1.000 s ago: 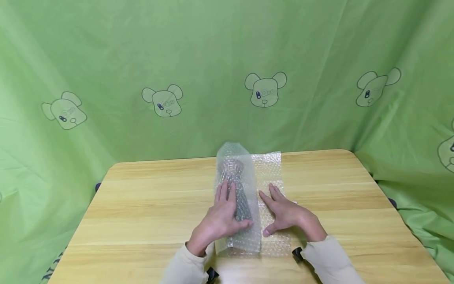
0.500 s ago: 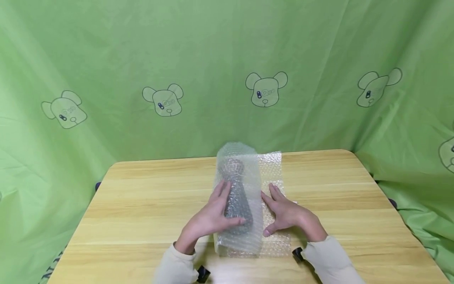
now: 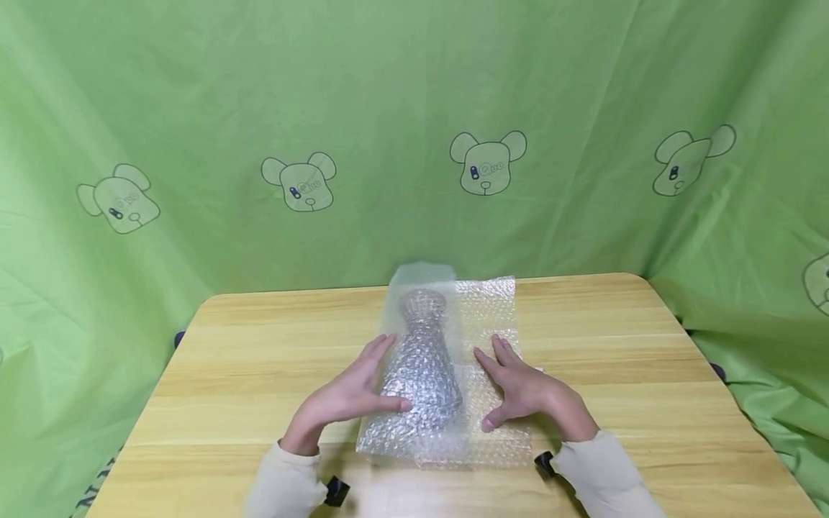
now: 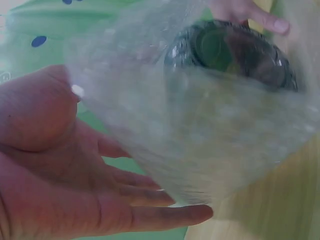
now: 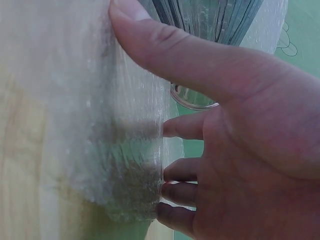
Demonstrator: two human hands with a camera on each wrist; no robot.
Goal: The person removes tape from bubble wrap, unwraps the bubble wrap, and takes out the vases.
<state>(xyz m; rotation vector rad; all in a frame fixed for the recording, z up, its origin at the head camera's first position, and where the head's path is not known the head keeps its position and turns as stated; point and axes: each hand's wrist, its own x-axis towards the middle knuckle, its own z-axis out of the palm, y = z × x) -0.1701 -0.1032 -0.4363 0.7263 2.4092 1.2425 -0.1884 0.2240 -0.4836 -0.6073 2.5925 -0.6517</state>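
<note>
Two hands (image 3: 346,393) (image 3: 526,389) touch the bubble wrap (image 3: 471,324) over one vase (image 3: 424,360).

The person's left sleeve (image 3: 286,480) and right sleeve (image 3: 602,471) are pale cream, plain-coloured and lightly creased, each ending in a loose edge near the wrist. A small, black, angular block (image 3: 337,491) juts from the inner side of the left one; a similar dark block (image 3: 544,465) sits inside the right. Both hands (image 3: 343,396) (image 3: 524,392) are bare.
</note>
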